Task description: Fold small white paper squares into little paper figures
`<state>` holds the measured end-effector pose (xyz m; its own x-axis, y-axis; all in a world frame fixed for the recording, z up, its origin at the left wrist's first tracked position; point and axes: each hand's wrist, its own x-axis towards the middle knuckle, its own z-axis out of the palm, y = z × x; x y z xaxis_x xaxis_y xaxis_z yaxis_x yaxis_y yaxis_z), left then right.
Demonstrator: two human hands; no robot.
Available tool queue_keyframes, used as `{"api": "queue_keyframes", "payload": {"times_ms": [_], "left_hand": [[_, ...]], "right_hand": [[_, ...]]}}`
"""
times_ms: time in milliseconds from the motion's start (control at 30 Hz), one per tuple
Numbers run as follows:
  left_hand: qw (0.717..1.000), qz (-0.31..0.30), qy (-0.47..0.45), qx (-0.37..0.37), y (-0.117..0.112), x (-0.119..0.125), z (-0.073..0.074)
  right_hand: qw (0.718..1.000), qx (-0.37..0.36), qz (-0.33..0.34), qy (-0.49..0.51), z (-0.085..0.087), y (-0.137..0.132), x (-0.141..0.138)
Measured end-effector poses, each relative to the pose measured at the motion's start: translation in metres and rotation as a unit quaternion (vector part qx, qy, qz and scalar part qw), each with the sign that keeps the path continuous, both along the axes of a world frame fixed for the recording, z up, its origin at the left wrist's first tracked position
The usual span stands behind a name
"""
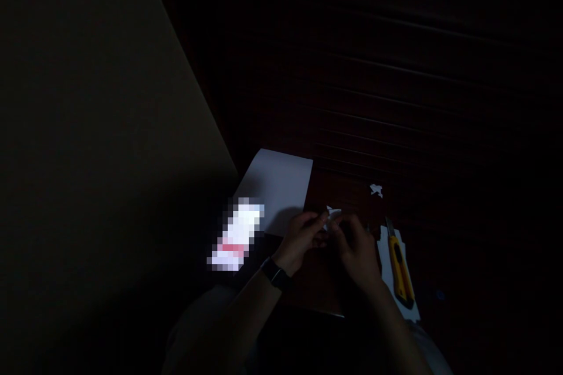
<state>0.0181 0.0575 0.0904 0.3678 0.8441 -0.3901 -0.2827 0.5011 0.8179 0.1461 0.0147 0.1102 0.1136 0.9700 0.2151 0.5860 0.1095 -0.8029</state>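
Observation:
The scene is very dark. My left hand [301, 239] and my right hand [357, 249] meet over a dark wooden surface [417, 129]. Both pinch a small white piece of paper [332, 214] between their fingertips. A dark watch sits on my left wrist [275, 272]. Just right of my right hand, a yellow utility knife [399, 263] lies on a white strip of paper [387, 258], its blade pointing away from me.
A white sheet of paper [277, 187] lies to the left of my hands. A small white paper scrap [376, 190] rests farther back on the planks. A blurred white and red object [237, 235] sits at left. A pale wall [88, 129] fills the left side.

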Motion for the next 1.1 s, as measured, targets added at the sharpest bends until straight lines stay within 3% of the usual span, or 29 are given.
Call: {"api": "queue_keyframes", "payload": {"times_ms": [267, 667, 1100], "left_hand": [[1.000, -0.005, -0.014, -0.022, -0.0005, 0.0006, -0.0027], [0.999, 0.010, -0.048, -0.013, 0.0004, 0.0003, -0.0053], [1.000, 0.012, 0.020, 0.005, -0.0010, 0.0014, -0.0013]], "right_hand": [[0.999, 0.011, -0.046, -0.027, -0.0090, -0.0003, -0.0035], [0.999, 0.007, -0.032, -0.014, -0.0079, -0.0013, -0.0042], [0.998, 0.014, -0.054, -0.023, -0.0083, -0.0002, -0.0028]]}}
